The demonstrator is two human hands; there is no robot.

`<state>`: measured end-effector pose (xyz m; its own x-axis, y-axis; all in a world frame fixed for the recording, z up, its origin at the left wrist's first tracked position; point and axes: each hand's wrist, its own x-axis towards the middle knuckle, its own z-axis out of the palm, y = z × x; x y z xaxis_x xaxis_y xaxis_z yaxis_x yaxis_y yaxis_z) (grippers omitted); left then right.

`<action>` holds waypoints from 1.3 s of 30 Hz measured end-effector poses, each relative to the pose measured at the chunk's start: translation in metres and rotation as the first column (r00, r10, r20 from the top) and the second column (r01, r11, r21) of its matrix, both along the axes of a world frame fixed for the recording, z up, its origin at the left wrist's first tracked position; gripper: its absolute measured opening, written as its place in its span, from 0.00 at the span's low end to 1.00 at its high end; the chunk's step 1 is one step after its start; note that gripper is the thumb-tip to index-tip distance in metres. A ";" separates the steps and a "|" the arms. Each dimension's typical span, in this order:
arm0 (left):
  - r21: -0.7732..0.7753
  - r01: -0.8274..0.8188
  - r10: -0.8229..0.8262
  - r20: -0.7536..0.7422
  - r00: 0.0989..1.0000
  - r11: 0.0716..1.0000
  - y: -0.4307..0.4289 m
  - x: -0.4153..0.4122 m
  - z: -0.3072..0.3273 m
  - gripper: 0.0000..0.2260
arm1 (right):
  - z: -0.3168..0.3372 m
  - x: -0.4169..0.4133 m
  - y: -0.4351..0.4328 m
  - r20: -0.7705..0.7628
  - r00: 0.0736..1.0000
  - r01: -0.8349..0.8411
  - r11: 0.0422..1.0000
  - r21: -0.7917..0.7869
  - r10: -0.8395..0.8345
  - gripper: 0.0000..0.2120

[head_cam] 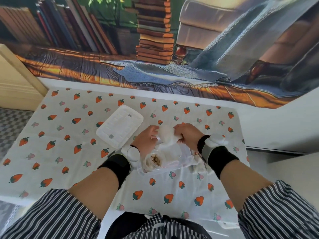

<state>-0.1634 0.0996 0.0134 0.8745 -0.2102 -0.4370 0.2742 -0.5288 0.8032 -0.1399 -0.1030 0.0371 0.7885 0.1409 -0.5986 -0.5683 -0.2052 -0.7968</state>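
From the head view: left hand (146,137) and right hand (187,133) pinching a soft white bag (167,138) from its two sides, just over the far end of the clear box (174,168) on the table (69,152), white lid (120,125) lying apart at the far left. Probably the packing step; calls next for lowering the bag into the free space beyond the pouch of round pieces (155,160), then loosening both grips.
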 end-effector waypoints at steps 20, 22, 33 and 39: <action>-0.270 -0.249 0.253 -0.021 0.967 0.930 0.016 0.030 0.050 0.09 | 0.026 0.027 0.014 0.252 0.962 0.023 0.885 -0.466 0.107 0.08; -0.213 -0.262 0.267 -0.008 0.964 0.941 0.016 0.032 0.048 0.11 | 0.030 0.028 0.016 0.315 0.943 0.034 0.905 -0.423 0.112 0.11; -0.233 -0.331 0.316 -0.102 0.943 0.914 0.010 0.037 0.051 0.15 | 0.034 0.021 0.038 0.211 0.959 -0.165 0.978 -0.131 0.190 0.14; -0.169 -0.318 0.309 -0.075 0.948 0.933 0.012 0.038 0.057 0.11 | 0.037 0.034 0.034 0.222 0.956 -0.139 0.962 -0.235 0.192 0.09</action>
